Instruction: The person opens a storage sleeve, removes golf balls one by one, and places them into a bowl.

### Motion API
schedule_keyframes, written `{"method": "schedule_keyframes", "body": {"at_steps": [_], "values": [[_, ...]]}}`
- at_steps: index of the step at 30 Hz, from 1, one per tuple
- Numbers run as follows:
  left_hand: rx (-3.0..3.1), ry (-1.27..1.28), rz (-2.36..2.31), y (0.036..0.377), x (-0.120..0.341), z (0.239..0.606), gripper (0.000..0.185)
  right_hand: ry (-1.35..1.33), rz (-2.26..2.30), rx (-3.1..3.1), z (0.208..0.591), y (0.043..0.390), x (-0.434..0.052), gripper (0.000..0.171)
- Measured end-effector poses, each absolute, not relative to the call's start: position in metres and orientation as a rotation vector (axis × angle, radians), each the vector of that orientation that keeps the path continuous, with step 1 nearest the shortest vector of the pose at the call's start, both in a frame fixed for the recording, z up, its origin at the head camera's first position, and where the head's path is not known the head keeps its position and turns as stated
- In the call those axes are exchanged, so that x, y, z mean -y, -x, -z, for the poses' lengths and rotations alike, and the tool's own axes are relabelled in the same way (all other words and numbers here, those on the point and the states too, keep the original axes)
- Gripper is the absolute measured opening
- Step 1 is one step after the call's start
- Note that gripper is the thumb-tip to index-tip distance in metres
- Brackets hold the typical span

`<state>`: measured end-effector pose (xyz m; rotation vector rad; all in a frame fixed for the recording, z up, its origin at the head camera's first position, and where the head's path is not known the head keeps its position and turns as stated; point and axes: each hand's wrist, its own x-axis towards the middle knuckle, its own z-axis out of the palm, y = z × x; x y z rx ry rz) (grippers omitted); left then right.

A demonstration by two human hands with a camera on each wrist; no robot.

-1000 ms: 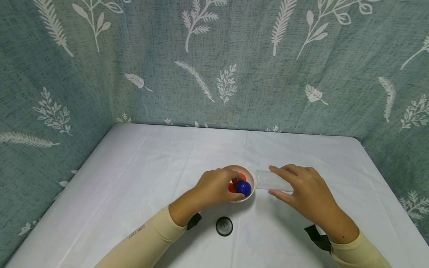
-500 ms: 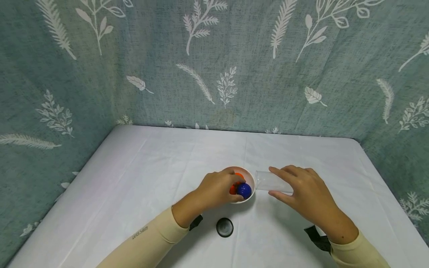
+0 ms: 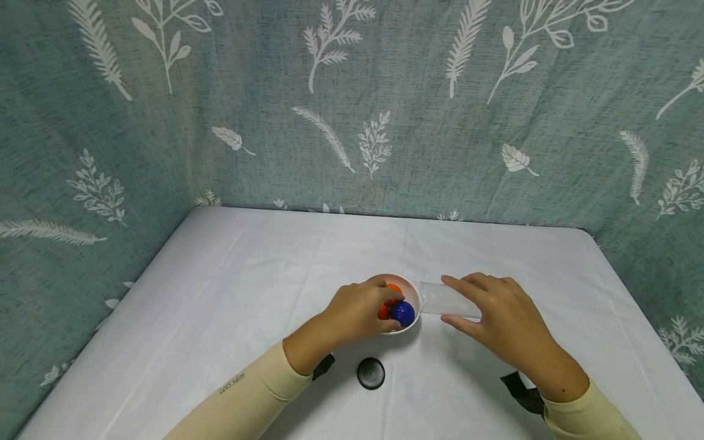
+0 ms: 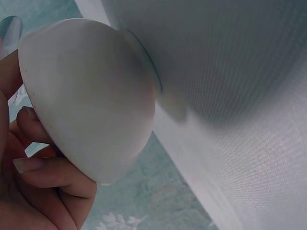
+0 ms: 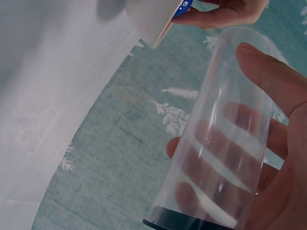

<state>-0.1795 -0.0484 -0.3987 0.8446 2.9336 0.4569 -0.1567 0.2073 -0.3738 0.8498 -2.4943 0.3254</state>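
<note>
A small white bowl [image 3: 409, 294] [image 4: 91, 100] sits at the middle of the table and holds an orange ball [image 3: 393, 288] and a blue ball [image 3: 403, 313]. My left hand [image 3: 357, 310] reaches into it from the left. Its fingers curl over the rim and its thumb and fingertips close on the blue ball [image 5: 184, 5]. My right hand [image 3: 495, 315] grips a clear plastic tube [image 3: 447, 299] [image 5: 225, 139] lying on its side. The tube's open mouth points at the bowl's right rim and nothing shows inside it.
A round black cap [image 3: 371, 373] lies on the white tablecloth [image 3: 247, 287] just in front of the bowl, between my forearms. Green leaf-patterned curtains [image 3: 352, 110] close off the back and both sides of the table.
Both hands stay almost where they were. The left fingers remain in the bowl on the balls and the right hand keeps the tube in place.
</note>
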Motion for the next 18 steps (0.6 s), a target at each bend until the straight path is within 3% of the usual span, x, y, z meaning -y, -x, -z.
{"method": "schedule_keyframes", "body": {"at_steps": [10, 18], "values": [[-2.933, -0.842, -0.533, 0.18, 0.051, 0.399, 0.043, -0.847, -0.329, 2.49, 0.372, 0.157, -0.208, 0.062], [-2.909, -0.78, -0.859, 0.176, 0.059, 0.394, 0.03, -0.828, -0.411, 2.458, 0.376, 0.158, -0.205, 0.066]]}}
